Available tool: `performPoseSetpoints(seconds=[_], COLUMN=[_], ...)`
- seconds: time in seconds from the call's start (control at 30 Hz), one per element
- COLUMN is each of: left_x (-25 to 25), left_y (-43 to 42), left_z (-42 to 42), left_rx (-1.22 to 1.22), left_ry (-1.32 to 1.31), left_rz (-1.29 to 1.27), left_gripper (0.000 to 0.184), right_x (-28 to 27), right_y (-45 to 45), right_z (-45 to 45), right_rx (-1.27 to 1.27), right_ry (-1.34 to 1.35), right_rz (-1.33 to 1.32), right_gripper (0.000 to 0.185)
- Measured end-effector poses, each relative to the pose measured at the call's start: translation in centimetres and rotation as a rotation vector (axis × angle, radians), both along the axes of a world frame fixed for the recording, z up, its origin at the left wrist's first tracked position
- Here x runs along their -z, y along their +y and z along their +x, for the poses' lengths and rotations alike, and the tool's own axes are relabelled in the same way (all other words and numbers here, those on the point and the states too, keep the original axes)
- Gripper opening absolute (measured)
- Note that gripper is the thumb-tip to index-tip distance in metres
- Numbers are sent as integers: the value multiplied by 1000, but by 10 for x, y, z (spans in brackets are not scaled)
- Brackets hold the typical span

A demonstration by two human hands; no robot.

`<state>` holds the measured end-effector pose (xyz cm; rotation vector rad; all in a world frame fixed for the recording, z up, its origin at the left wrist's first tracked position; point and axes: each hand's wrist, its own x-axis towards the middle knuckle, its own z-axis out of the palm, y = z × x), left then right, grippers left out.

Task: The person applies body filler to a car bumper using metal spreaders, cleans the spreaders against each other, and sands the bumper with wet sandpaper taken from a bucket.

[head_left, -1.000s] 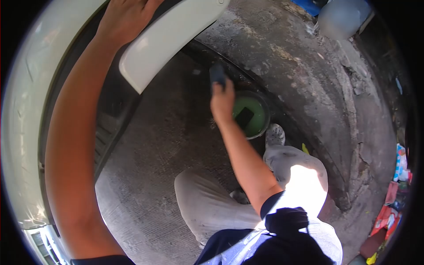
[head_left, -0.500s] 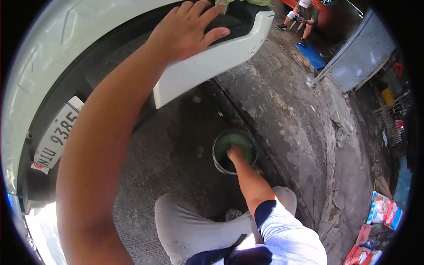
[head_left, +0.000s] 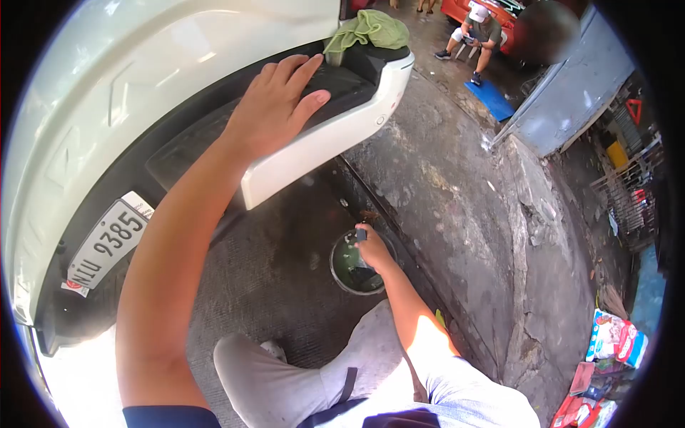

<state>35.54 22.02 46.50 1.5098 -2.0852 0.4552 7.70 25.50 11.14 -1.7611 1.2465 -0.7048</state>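
Observation:
My left hand (head_left: 275, 107) lies open, fingers stretched out, on the black step of the white vehicle's rear bumper (head_left: 321, 150). Just beyond its fingertips a crumpled green cloth (head_left: 371, 30) rests on the bumper's corner. My right hand (head_left: 374, 251) is closed around a small dark grey block-like piece (head_left: 362, 235), whose exact kind I cannot make out. That hand is above a round dark bucket (head_left: 334, 274) with greenish, partly foamy water inside. The bucket stands on the wet concrete, below the bumper.
A licence plate (head_left: 110, 242) sits on the vehicle's rear at left. A seated person (head_left: 481, 36) is at the back near a blue mat (head_left: 489, 100) and a grey metal panel (head_left: 564, 93). Colourful bags (head_left: 617, 339) lie at lower right. The concrete (head_left: 457, 214) is cracked.
My right hand has come up out of the bucket's water, and the grey piece now shows in it. My left hand stays on the bumper. The view has shifted, bringing more green cloth into sight.

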Motion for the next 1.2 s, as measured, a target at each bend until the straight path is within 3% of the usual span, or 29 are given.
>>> performPoseSetpoints(seconds=[0.1,0.17,0.3,0.37,0.5,0.53,0.67,0.77,0.87,1.07,1.2], left_x=[5,3,3,1,0,2,4,-28,-12,-26,-28], left_y=[1,-1,-7,-7,-14,-14,-41,-30,-33,-20,-14], left_z=[4,6,15,19,24,25,21,10,14,24,24], left_rx=[61,134,287,361,476,491,595,557,577,511,599], left_ry=[18,37,150,268,460,515,267,804,686,556,517], left_rz=[-43,-36,-13,9,17,6,-379,355,116,205,185], left_gripper=[54,53,52,53,52,51,55,58,59,56,58], right_x=[-15,-61,-173,-222,-310,-317,-337,-346,-347,-344,-344], right_y=[-17,-16,-10,-16,-32,-41,-68,-74,-82,-96,-118], right_z=[-5,-6,22,48,90,94,97,96,99,111,103], right_rx=[-107,-82,77,93,157,207,323,332,311,284,317], right_ry=[-41,116,-157,-292,-298,-288,-192,-87,-24,53,6], right_rz=[396,309,423,369,168,139,102,136,179,213,286], right_gripper=[24,25,23,22,20,20,14,15,17,23,21])
